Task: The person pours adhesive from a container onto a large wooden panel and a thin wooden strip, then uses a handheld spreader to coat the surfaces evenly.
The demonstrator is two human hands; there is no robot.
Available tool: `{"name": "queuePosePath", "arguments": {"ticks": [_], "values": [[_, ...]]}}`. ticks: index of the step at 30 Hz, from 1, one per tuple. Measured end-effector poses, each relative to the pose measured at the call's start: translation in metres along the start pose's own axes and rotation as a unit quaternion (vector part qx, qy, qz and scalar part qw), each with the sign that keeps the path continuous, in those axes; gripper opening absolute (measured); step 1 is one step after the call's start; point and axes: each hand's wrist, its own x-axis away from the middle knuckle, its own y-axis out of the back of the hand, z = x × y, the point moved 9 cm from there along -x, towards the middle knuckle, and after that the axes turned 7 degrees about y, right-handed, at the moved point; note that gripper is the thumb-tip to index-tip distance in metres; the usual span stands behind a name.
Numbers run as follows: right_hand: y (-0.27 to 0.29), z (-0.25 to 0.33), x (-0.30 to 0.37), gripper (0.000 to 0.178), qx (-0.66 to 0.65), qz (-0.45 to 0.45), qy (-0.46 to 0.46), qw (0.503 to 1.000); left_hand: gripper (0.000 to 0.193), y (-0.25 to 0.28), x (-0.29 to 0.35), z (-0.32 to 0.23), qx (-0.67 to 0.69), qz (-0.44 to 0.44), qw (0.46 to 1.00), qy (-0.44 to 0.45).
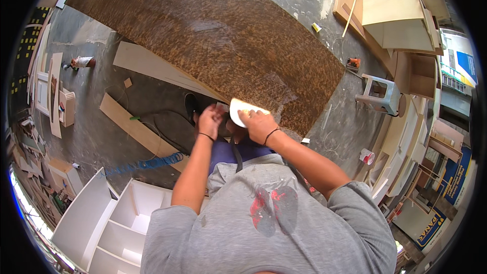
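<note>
My right hand (258,126) is closed on a flat white piece with a rounded corner (242,107), which looks like a spreader or scraper; its exact kind is unclear. That piece is at the near edge of a large board (218,35) with a mottled brown face and some shiny patches. To its left, my left hand (209,121) has its fingers curled together beside a small whitish bit (222,106). Whether those fingers grip that bit is hard to make out. A dark shoe (191,105) shows just left of the left hand.
Under the board's left edge lies a pale panel (147,63). A long strip of board (137,127) and a coiled blue hose (162,161) are on the floor at left. White shelving (114,233) stands near left. A grey plastic stool (379,94) and cabinets (398,15) are at right.
</note>
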Motion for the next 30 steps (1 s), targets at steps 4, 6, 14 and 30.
{"name": "queuePosePath", "arguments": {"ticks": [4,6,14,30], "values": [[0.022,0.012,0.016,0.052,-0.117,0.008,0.012,0.993,0.053,-0.009,0.003,-0.062,-0.082,0.001,0.995,-0.053],[0.069,-0.029,0.035,0.049,-0.136,-0.057,-0.095,0.985,0.056,-0.023,0.011,-0.076,-0.104,-0.018,0.992,-0.064],[-0.015,-0.050,0.075,0.054,-0.018,-0.018,-0.093,0.995,0.058,-0.051,0.012,-0.074,-0.118,-0.044,0.989,-0.084],[-0.032,-0.049,0.136,0.059,-0.074,0.103,-0.125,0.984,0.063,-0.048,0.008,-0.070,-0.113,-0.054,0.990,-0.060]]}}
